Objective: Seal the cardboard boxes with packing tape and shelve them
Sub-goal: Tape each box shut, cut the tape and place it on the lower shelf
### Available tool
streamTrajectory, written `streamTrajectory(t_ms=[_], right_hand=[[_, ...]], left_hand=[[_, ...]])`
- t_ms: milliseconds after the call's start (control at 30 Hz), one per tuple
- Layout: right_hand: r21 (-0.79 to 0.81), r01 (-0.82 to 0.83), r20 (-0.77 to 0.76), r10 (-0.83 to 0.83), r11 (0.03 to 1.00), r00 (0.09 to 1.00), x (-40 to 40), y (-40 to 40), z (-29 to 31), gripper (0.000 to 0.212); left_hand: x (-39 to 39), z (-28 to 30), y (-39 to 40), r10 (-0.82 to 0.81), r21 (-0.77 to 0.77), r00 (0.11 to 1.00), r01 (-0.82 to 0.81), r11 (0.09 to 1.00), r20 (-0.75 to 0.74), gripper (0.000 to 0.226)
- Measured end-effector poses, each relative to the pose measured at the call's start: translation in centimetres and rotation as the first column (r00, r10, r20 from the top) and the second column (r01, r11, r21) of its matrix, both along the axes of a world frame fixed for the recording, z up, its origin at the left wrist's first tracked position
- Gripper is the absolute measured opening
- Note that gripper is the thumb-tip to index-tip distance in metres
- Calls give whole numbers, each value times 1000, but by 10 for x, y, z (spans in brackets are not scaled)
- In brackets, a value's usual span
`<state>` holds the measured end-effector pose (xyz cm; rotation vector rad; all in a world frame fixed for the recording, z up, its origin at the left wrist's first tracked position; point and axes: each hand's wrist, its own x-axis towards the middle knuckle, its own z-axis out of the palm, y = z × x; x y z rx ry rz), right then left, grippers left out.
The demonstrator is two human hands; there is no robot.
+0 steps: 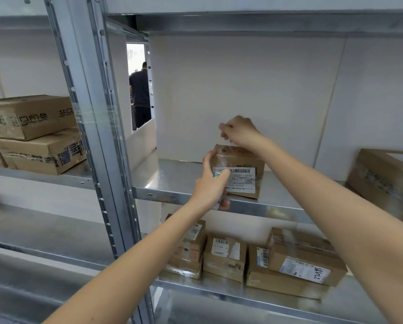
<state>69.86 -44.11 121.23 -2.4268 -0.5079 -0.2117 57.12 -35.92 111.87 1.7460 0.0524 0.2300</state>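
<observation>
So our left hand [211, 185] is curled around a small tape roll [219, 177] with a blue and white label, thumb up against the front left corner of the box [240, 170]. The roll sits right in front of the box's white barcode label [239, 180], partly covering it. Our right hand [239, 133] is up above the back top edge of the box, fingers pinched together, and there's a clear strip of tape [221, 154] shining across the top left of the box below it. We can't really tell if the fingers are actually on the tape end, it's too blurry there.

The box itself is small, brown, and sits on the middle metal shelf [186, 181], near its front lip.

Further out: the shelf below [219, 288] holds a row of little labelled boxes, one stack on the left [188, 249], one in the middle [225, 256], and a bigger flat one with another box [305, 260] lying on top of it at the right. At the far right edge of our shelf there's a larger box [385, 181], blurred. In the bay to the left two big printed cartons [36, 134] are stacked one on the other. Through a gap behind the rack upright [95, 127] we can see a person in dark clothes [139, 94] standing with their back to us.
</observation>
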Motion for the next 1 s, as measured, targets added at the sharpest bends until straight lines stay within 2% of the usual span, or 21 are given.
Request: streamTrajectory(t_ms=[67, 133, 200, 267, 433, 533, 600, 700, 833, 1000], right_hand=[[-207, -29, -79, 13, 978, 997, -10, -4, -6, 42], [-285, 27, -26, -36, 958, 999, -12, -10, -18, 38], [-281, 69, 18, -66, 957, 998, -13, -13, -24, 35], [-268, 65, -2, -68, 961, 998, -17, -11, -22, 38], [-175, -112, -100, 95, 978, 990, -35, -26, -10, 65], [-368, -247, -40, 250, 896, 967, -45, -38, -18, 59], [-461, -248, 43, 300, 852, 953, -46, -43, -29, 56], [-528, -200, 79, 282, 825, 956, -46, -44, -32, 54], [-628, -178, 143, 337, 758, 931, -49, -40, -33, 51], [-651, -144, 221, 367, 746, 904, -54, -36, -38, 48]], left_hand=[[0, -1, 0, 10, 5, 1000, -10, 1000, 2, 57], [0, -1, -1, 3, -12, 1000, -3, 1000, -10, 58], [1, 0, -1, -8, -26, 1000, 7, 1000, -17, 57], [1, 0, 1, -8, -28, 1000, 8, 1000, -19, 56], [3, 1, 13, -78, 1, 996, 78, 997, -45, 53], [3, 3, 22, -134, 21, 989, 136, 991, -56, 53], [3, 3, 24, -170, 17, 984, 171, 985, -56, 55], [3, 4, 26, -186, 19, 981, 188, 982, -58, 56], [2, 6, 30, -175, 40, 983, 178, 983, -55, 55], [-3, 7, 30, -168, 66, 985, 171, 983, -48, 54]])
